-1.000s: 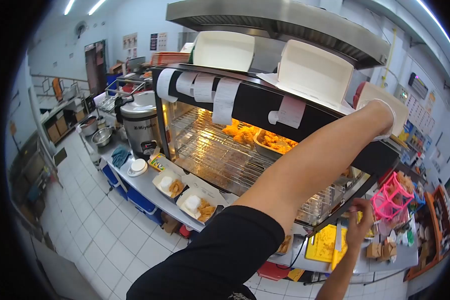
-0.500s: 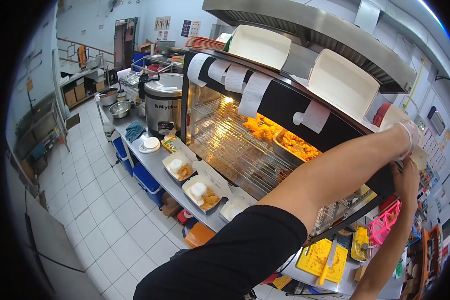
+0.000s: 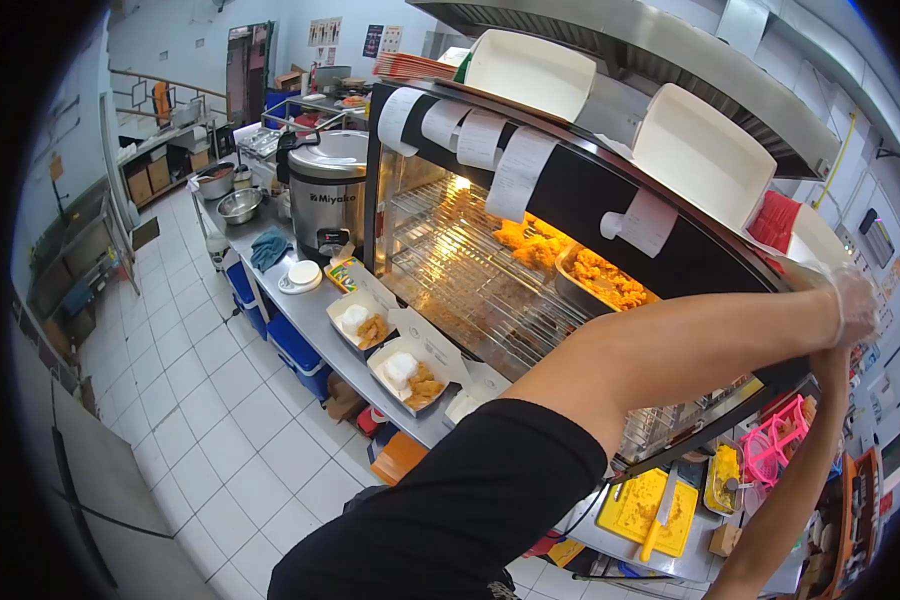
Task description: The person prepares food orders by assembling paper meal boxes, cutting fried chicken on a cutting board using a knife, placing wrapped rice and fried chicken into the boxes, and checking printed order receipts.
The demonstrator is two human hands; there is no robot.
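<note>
My left arm reaches across the front of the heated display cabinet to its right end. My left hand, in a clear plastic glove, is near the right edge of view, its fingers blurred and partly hidden. Below it, my right hand comes up from underneath and meets the gloved hand's wrist; its fingers are hidden behind the wrist. Whether either hand holds anything cannot be seen. A red stack and a pale carton stand on the cabinet top just beyond my hands.
Open food boxes with rice and fried pieces line the steel counter. Fried chicken sits inside the cabinet. A knife lies on a yellow cutting board. Pink baskets stand at right; a large cooker at left.
My gloved left hand has moved right and slightly down. My right hand has shifted slightly right and down, and its fingers are now hidden. The view has shifted slightly.
</note>
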